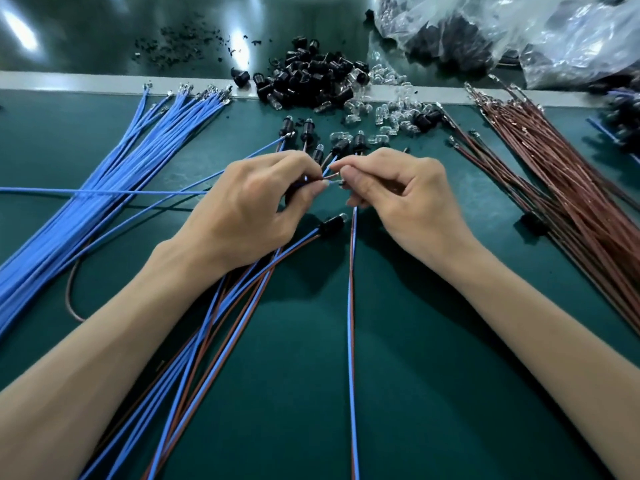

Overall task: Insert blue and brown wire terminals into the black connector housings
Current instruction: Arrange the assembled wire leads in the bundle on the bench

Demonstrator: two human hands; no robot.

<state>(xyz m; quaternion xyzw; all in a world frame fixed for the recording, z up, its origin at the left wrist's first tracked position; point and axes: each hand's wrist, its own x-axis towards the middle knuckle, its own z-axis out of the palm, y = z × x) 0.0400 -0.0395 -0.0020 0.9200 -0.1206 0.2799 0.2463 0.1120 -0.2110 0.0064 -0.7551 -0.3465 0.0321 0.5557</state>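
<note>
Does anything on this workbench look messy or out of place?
Two things. Black crumbs lie scattered on the shiny far surface, like broken-off bits. And one black housing sits alone beside the brown wire bundle, apart from the main pile of housings.

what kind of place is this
Probably a factory wire-harness assembly bench: a fanned bundle of blue terminal-tipped wires, a heap of small black plastic connector housings and a spread of brown wires lie on a green mat.
</note>
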